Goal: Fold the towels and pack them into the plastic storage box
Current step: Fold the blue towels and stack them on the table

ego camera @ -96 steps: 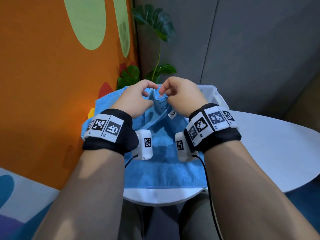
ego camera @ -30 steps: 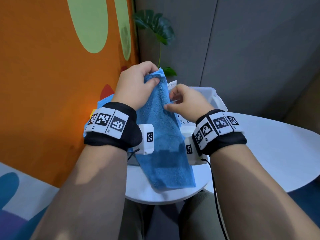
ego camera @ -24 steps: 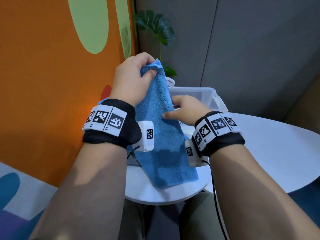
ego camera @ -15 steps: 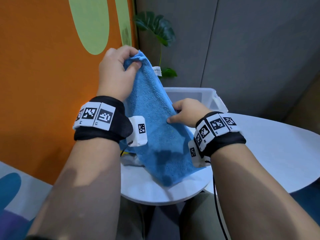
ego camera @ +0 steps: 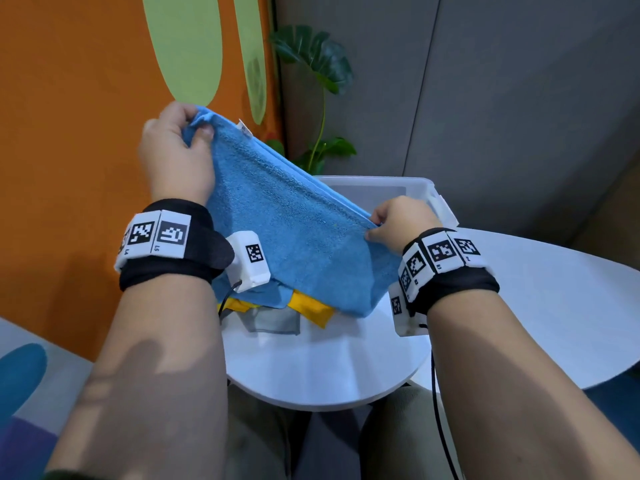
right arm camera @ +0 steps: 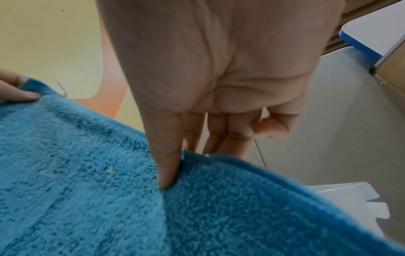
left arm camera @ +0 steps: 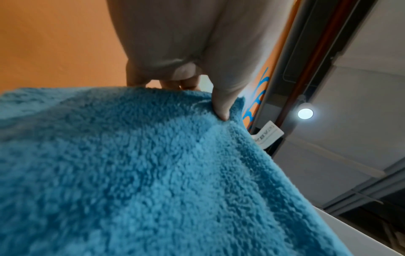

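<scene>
A folded blue towel hangs stretched between both hands above the white table. My left hand pinches its upper left corner, thumb on the near face, next to a white label. My right hand pinches the top edge lower on the right, thumb pressed into the pile. The clear plastic storage box stands behind the towel, partly hidden. A yellow towel and a grey one lie on the table under the blue towel.
An orange wall with green shapes stands close on the left. A potted plant rises behind the box against grey panels. The white table extends to the right. Cables hang from both wrist cameras.
The left hand rose and moved left with its towel corner. The right hand slid right along the top edge, spreading the towel wide. Yellow and grey towels came into view beneath.
</scene>
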A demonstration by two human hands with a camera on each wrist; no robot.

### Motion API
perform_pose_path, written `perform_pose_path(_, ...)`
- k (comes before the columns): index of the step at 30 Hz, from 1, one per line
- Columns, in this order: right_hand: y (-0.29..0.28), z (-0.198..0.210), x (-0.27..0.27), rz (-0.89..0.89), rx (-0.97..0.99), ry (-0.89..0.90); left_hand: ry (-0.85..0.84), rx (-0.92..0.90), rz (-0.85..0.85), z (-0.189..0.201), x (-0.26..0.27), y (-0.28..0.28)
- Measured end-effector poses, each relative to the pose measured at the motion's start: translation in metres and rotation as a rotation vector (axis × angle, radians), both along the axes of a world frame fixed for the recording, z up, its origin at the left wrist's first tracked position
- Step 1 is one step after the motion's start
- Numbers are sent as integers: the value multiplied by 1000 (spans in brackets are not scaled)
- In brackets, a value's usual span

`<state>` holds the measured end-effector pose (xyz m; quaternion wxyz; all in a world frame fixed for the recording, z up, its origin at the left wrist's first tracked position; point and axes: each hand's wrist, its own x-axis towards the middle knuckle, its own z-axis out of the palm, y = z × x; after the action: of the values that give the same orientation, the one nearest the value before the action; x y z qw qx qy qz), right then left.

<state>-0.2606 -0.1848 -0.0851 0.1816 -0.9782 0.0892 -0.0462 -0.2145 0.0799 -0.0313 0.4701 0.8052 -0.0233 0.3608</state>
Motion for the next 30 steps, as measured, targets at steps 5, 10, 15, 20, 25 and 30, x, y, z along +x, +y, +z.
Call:
perform_pose_path(5, -4, -5, 1, -125, -9, -19, 16, -26, 77, -5, 0, 6)
perform_pose_path(10, -9, -8, 0, -254, -41, -28, 22, -66, 173, -7, 0, 11)
perform_pose_path(15, -12, -12, 4, -293, -59, -34, 68, -69, 251, -11, -4, 9)
perform_pose_path(20, -17, -8, -1, -374, 60, -165, 121, -103, 303, -13, -6, 15)
perform_pose_path(25, -16, -3, 1, -345, 120, -209, 160, -153, 311, -19, -8, 13)
perform_pose_path(30, -15, 4, -1, -374, 194, -283, 181, -174, 321, -17, -10, 13)
